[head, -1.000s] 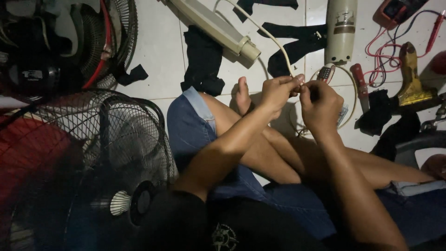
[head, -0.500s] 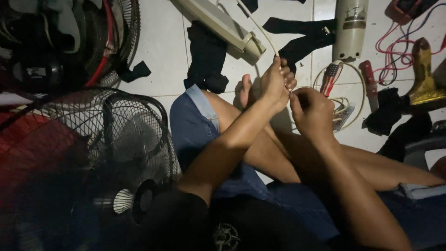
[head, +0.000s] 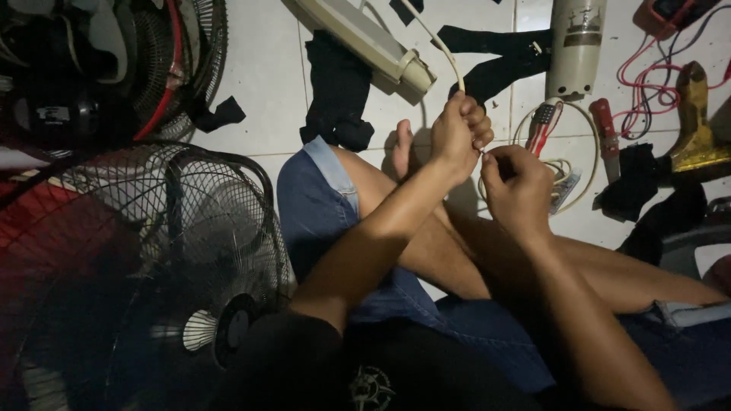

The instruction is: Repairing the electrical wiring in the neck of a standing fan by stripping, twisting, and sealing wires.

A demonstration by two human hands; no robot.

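Both hands work one end of a pale cord over the crossed legs, at centre frame.

Nearest, at lower left, a wire fan guard point(head: 190, 251) stands beside the knee. At centre, the left hand point(head: 457, 135) is fisted tight around the cord point(head: 445, 57), which rises toward the white housing point(head: 365, 38) at upper centre; the right hand point(head: 518, 186) has its fingertips pinched together at the cord's end, just touching the left. What sits between those fingertips is too small to tell. Likely risks: a hard pull could slip the cord through the fist, or drag the housing across the floor; a slip of the pinch could nick a finger. Farther right, red pliers point(head: 542, 125) and red leads point(head: 647, 80) lie close enough to snag.
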